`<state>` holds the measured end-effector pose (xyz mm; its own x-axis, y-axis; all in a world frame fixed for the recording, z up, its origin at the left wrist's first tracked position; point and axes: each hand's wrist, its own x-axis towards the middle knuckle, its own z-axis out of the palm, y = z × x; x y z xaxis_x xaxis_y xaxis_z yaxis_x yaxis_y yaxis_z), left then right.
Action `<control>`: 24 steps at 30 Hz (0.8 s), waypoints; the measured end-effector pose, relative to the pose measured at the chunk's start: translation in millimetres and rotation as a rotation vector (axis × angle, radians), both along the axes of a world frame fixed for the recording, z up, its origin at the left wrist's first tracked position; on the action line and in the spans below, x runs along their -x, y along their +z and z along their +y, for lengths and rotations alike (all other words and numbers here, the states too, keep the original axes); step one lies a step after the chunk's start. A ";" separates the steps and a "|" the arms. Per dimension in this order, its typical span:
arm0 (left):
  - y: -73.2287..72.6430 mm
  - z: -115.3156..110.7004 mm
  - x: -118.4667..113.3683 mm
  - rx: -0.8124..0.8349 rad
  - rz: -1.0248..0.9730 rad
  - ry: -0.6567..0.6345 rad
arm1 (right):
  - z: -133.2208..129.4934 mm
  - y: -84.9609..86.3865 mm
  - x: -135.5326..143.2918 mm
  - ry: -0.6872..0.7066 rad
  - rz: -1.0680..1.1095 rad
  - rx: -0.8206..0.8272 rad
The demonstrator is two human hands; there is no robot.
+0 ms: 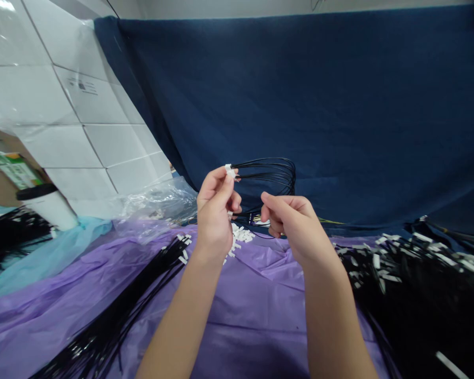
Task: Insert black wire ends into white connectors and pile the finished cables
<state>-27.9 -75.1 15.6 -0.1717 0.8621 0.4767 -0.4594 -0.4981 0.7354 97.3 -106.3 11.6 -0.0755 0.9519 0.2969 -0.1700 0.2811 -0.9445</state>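
Note:
My left hand (216, 218) is closed, its thumb and forefinger pinching the white end pieces (230, 171) of a bundle of thin black cables. From there the black cables (290, 176) run right and bend round in a loop. Another white end shows near the lower fingers of that hand. Just below the loop, my right hand (296, 221) is closed with thumb and forefinger together; what lies in it, if anything, is hidden. Behind and below the hands, a small pile of white pieces (243, 234) lies on the purple cover (256, 295).
Long black cables with white ends (142, 287) lie at left, and a large heap of similar cables (422, 295) lies at right. A white cup with a black lid (53, 205) stands far left. White boxes (59, 116) and a dark blue cloth (319, 95) rise behind.

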 end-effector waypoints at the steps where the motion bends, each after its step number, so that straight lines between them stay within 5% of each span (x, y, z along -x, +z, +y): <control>1: 0.1 0.0 0.1 0.003 0.001 0.002 | -0.1 0.0 0.2 -0.001 -0.001 0.001; 9: -0.7 1.5 -1.0 -0.040 0.036 -0.007 | 3.8 1.2 2.9 -0.005 0.236 0.068; 15: -3.5 2.2 -4.2 -0.141 0.067 0.038 | 1.0 9.9 4.7 0.126 0.511 0.305; 24: -5.9 5.8 -2.3 -0.239 0.139 0.092 | -1.1 12.5 9.8 0.138 0.554 0.365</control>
